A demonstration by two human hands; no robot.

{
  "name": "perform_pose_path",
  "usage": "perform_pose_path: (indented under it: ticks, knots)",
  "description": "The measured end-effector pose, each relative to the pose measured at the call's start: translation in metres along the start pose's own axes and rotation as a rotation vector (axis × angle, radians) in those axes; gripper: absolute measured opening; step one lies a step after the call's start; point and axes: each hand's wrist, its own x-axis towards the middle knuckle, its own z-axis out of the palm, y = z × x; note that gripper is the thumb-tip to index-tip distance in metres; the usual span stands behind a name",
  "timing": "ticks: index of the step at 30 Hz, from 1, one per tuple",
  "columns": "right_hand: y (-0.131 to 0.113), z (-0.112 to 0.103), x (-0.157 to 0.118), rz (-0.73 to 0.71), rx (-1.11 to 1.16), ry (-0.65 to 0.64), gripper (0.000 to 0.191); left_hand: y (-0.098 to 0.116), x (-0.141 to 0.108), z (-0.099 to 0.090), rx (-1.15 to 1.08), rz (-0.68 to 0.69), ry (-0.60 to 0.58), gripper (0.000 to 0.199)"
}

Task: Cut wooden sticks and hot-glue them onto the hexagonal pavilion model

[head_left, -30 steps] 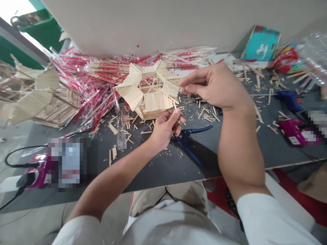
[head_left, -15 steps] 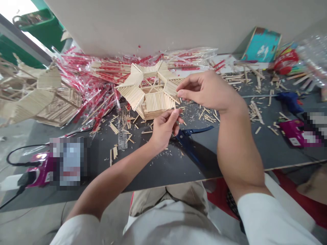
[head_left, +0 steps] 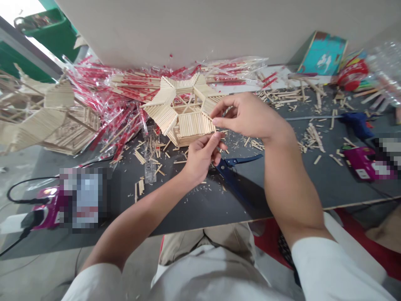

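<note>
A star-shaped model built of thin wooden sticks (head_left: 192, 124) stands on the dark table, its slanted panels ringing an open middle. At the right edge of its front panel, my left hand (head_left: 203, 158) pinches the lower end of a short wooden stick (head_left: 214, 127) between thumb and fingers. My right hand (head_left: 242, 116) comes from above, thumb and index closed at the stick's upper end, beside the model's right panel. Its fingertips partly hide that panel. Blue-handled cutters (head_left: 230, 167) lie just right of my left hand.
Red-and-clear plastic packets of sticks (head_left: 109, 100) are heaped behind. A second stick model (head_left: 46, 113) stands left. A clear ruler (head_left: 150, 161) lies among offcuts. A blue glue gun (head_left: 356, 124) and purple power box (head_left: 365, 162) are right; another purple box (head_left: 50, 205) is left.
My right hand has moved left and slightly down, bringing its fingertips to the front panel's right edge, near my left thumb. My left hand has stayed almost still.
</note>
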Motion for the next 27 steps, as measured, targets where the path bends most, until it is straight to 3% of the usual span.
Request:
perform_pose_path:
  ticks: [9,16,27]
  knots:
    - [0.0,0.0,0.002,-0.037,-0.078,-0.022,0.012,0.008,-0.003,0.002,-0.123,-0.085,-0.072,0.023]
    - [0.001,0.001,0.003,-0.051,-0.085,-0.023,0.011,0.018,0.005,0.001,-0.255,-0.263,-0.141,0.025]
    - [0.002,0.0,0.004,-0.06,-0.085,-0.022,0.01,0.014,0.003,-0.001,-0.242,-0.26,-0.14,0.02]
